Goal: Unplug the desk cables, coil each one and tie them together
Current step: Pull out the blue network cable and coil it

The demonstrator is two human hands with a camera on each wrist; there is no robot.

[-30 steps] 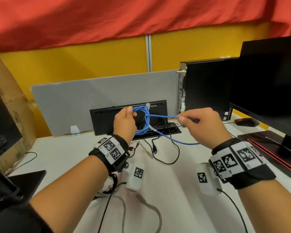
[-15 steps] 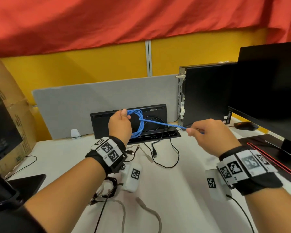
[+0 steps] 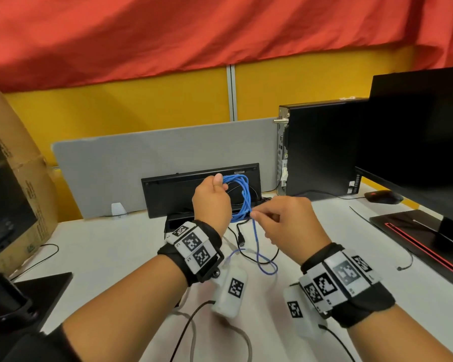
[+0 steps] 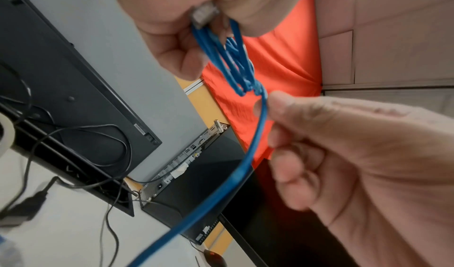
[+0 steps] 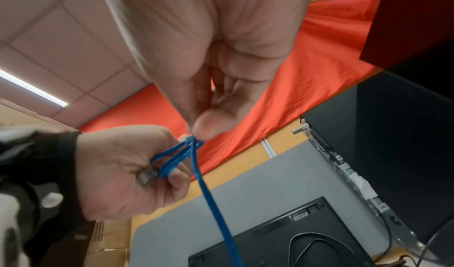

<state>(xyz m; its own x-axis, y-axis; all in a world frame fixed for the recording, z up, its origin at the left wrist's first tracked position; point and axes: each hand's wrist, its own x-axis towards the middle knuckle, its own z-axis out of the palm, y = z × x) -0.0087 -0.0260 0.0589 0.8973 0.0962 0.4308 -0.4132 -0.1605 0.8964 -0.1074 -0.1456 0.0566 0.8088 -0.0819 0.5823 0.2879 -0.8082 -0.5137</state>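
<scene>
- Above the desk (image 3: 131,244), head view: your left hand (image 3: 211,202) grips the top of the blue cable (image 3: 242,197) coil, several loops hanging from the fist in front of the black keyboard (image 3: 168,194) propped vs. the grey divider (image 3: 141,163). Your right hand (image 3: 285,223) pinches the strand at the coil's bottom. The free tail drops to the desk & curls near a loose black cable (image 3: 242,240). PC tower (image 3: 322,147) & monitor (image 3: 416,131) stand to the right.
- Left wrist view: left hand (image 4: 181,19) is closed round the loops w/ the grey connector (image 4: 203,15) poking out of the fist. Right hand's fingertips (image 4: 272,104) nip the single strand just below the bunch; the rest of the blue cable (image 4: 245,166) runs down, slack.
- Right wrist view: right hand's thumb (image 5: 209,125) & finger pinch where the loops meet; left hand (image 5: 123,170) holds the bundle, plug end in the palm.
- Step, as I read it: coiling the blue cable, nearly done; tail not yet wound in.
- Next move calls for: feed the tail up as one more loop, same size, w/o twisting; keep the left grip firm so loops don't spill. Other cables not yet coiled, then tie.
</scene>
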